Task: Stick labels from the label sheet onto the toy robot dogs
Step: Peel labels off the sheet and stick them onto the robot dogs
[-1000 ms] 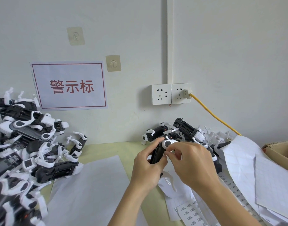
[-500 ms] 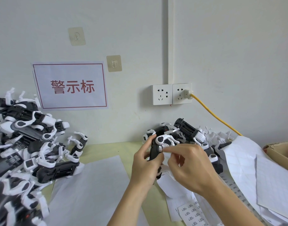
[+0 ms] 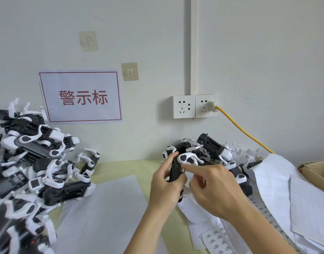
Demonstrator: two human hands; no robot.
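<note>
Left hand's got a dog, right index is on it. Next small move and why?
Probably rub the right hand's index fingertip along the small white label to seat it. That finger is stretched out onto the black side of the toy robot dog, where a bit of white shows under the tip, and the left hand has a firm grip round the body. Whether it is fully stuck cannot be seen.

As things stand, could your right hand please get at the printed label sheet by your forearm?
Probably yes: the right hand only presses a fingertip on the held toy dog, and the label sheet lies uncovered just below it.
</note>
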